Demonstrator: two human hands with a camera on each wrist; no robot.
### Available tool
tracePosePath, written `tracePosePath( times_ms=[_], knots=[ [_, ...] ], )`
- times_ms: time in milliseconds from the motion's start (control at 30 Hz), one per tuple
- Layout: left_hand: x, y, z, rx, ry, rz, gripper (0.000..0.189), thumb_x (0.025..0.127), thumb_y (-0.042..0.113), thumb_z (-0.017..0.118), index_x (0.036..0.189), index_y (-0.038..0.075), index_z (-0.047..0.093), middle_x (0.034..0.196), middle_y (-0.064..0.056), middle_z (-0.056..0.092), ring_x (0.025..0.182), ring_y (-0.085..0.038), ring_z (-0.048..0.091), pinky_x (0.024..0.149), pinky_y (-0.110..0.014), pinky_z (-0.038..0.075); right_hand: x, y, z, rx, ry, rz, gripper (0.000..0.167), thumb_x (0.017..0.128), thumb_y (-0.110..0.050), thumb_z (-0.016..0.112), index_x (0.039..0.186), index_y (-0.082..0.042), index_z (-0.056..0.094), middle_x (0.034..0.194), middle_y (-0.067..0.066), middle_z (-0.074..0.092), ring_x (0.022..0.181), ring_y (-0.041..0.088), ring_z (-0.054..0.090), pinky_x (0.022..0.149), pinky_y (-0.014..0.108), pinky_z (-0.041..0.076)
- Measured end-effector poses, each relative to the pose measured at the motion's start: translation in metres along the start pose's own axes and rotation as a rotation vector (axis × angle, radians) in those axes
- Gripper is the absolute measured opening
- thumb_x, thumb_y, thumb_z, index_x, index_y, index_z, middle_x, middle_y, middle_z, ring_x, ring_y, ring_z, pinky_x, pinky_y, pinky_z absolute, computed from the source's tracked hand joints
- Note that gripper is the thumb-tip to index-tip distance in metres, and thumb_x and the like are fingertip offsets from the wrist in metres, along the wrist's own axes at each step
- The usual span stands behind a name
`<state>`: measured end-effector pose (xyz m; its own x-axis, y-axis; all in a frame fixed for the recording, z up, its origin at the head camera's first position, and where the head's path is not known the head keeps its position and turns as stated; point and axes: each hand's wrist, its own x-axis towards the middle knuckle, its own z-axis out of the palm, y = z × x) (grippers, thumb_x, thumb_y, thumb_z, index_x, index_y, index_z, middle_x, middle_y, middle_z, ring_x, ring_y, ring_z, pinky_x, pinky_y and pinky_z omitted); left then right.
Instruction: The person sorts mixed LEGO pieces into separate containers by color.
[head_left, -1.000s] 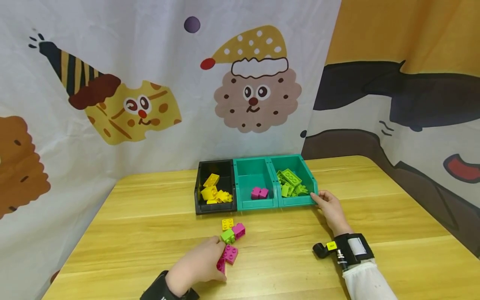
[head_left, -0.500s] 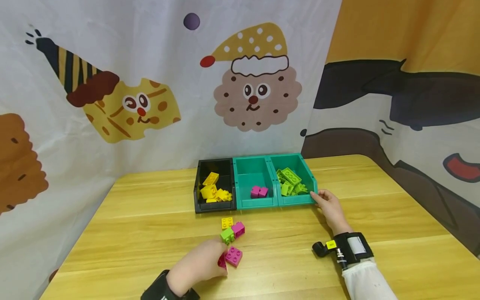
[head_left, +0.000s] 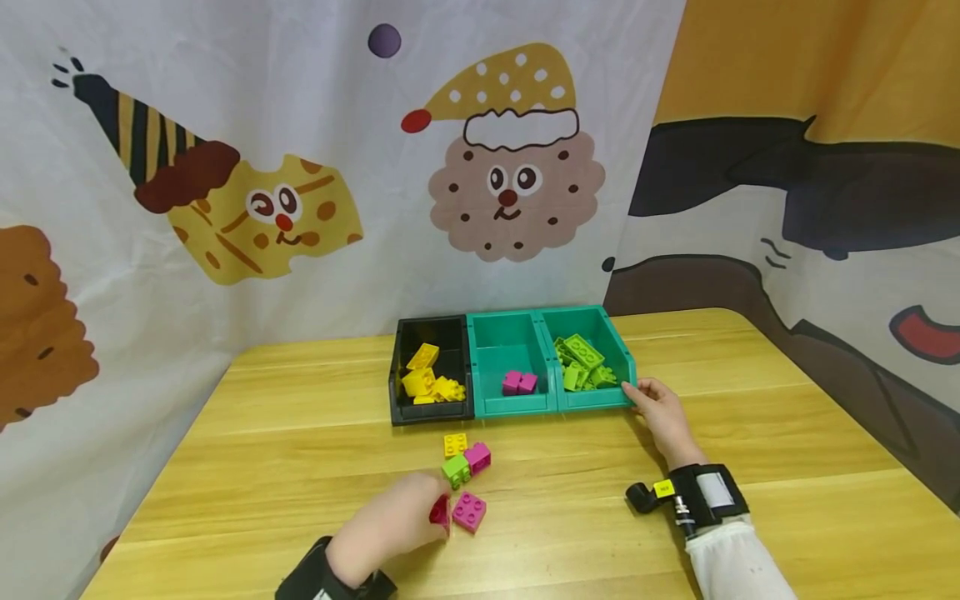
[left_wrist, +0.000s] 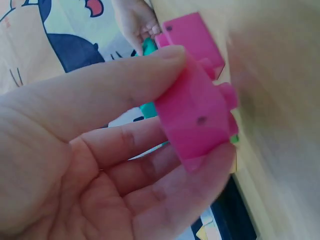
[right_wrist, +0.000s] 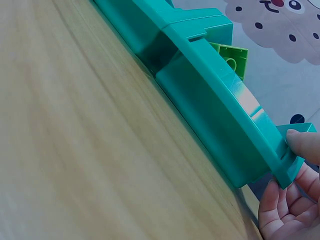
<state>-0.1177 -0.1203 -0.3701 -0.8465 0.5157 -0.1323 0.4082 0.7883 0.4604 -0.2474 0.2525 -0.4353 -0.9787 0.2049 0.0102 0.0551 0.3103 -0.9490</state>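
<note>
My left hand (head_left: 393, 517) pinches a pink toy building brick (left_wrist: 197, 112) between thumb and fingers, just over the table. Right of it, a second pink brick (head_left: 469, 512) lies studs up. Farther back are a lime green brick (head_left: 456, 472), another pink brick (head_left: 477, 457) touching it and a yellow brick (head_left: 455, 445). With thumb and fingers, my right hand (head_left: 663, 421) grips the front right corner of the right teal bin (right_wrist: 215, 110), which holds several green bricks (head_left: 583, 354). Part of the held brick is hidden by the left hand in the head view.
Left of that bin stand a middle teal bin (head_left: 504, 333) with pink bricks (head_left: 519, 383) and a black bin (head_left: 450, 333) with several yellow bricks (head_left: 420, 382). Behind the wooden table (head_left: 300, 417) hangs a printed curtain (head_left: 300, 83).
The left hand has lifted and drawn its pink brick slightly left, apart from the pink brick beside it, which has turned and shifted a little right. The right hand stays at the bin corner.
</note>
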Motion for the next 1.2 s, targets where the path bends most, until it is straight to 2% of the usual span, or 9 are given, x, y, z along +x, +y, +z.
tracePosePath(
  times_ms=[200,367,500,633,867,1067,1200],
  knots=[
    [-0.001,-0.002,-0.008,-0.007,0.12,0.047,0.023,0.075,0.013,0.078,0.093,0.004,0.067,0.077,0.004,0.058,0.066,-0.004,0.047,0.058,-0.021,0.044,0.0,0.0,0.0,0.006,0.004,0.007,0.042,0.093,-0.037,0.058,0.109,0.002,0.051,0.079,-0.011,0.048,0.079,0.003,0.047,0.071,0.017,0.045],
    [-0.001,-0.003,-0.012,-0.018,0.223,0.043,0.032,0.077,0.016,0.078,0.102,0.001,0.066,0.09,-0.004,0.066,0.075,-0.009,0.057,0.066,-0.022,0.052,-0.001,-0.001,0.0,0.011,0.001,0.007,0.042,0.093,-0.036,0.058,0.109,0.002,0.051,0.079,-0.011,0.049,0.078,0.002,0.047,0.071,0.017,0.046],
    [-0.001,-0.004,-0.015,-0.02,0.267,0.032,0.039,0.077,0.017,0.077,0.109,-0.002,0.065,0.103,-0.013,0.068,0.088,-0.019,0.064,0.074,-0.032,0.055,0.0,-0.001,0.0,0.033,0.004,0.006,0.039,0.094,-0.034,0.059,0.108,0.001,0.051,0.079,-0.013,0.05,0.078,0.001,0.047,0.071,0.017,0.046],
    [-0.001,-0.003,-0.018,-0.019,0.289,0.031,0.04,0.078,0.016,0.077,0.11,-0.002,0.064,0.107,-0.016,0.067,0.094,-0.025,0.065,0.078,-0.036,0.055,0.0,-0.001,0.0,0.034,0.006,0.002,0.038,0.094,-0.034,0.059,0.107,0.001,0.052,0.078,-0.014,0.05,0.077,0.001,0.047,0.071,0.017,0.046],
    [-0.002,0.001,-0.02,-0.014,0.351,0.05,0.039,0.077,0.015,0.077,0.11,-0.002,0.065,0.107,-0.016,0.067,0.093,-0.024,0.065,0.076,-0.033,0.056,-0.002,-0.003,0.0,0.015,-0.003,0.007,0.042,0.094,-0.036,0.058,0.11,0.002,0.051,0.08,-0.013,0.05,0.078,0.001,0.047,0.071,0.017,0.046],
    [-0.002,0.005,-0.022,-0.025,0.422,0.062,0.038,0.076,0.012,0.078,0.109,-0.001,0.066,0.099,-0.01,0.067,0.079,-0.013,0.06,0.066,-0.022,0.052,-0.002,-0.003,-0.001,-0.001,-0.001,0.011,0.043,0.094,-0.037,0.057,0.111,0.002,0.051,0.081,-0.011,0.049,0.079,0.002,0.047,0.071,0.016,0.045],
    [-0.001,0.006,-0.024,-0.054,0.443,0.053,0.035,0.077,0.013,0.078,0.108,0.001,0.066,0.102,-0.008,0.067,0.081,-0.012,0.06,0.069,-0.024,0.054,-0.002,-0.003,0.0,-0.001,-0.003,0.013,0.044,0.094,-0.037,0.058,0.111,0.003,0.051,0.08,-0.011,0.049,0.079,0.003,0.046,0.071,0.017,0.045]
  ],
)
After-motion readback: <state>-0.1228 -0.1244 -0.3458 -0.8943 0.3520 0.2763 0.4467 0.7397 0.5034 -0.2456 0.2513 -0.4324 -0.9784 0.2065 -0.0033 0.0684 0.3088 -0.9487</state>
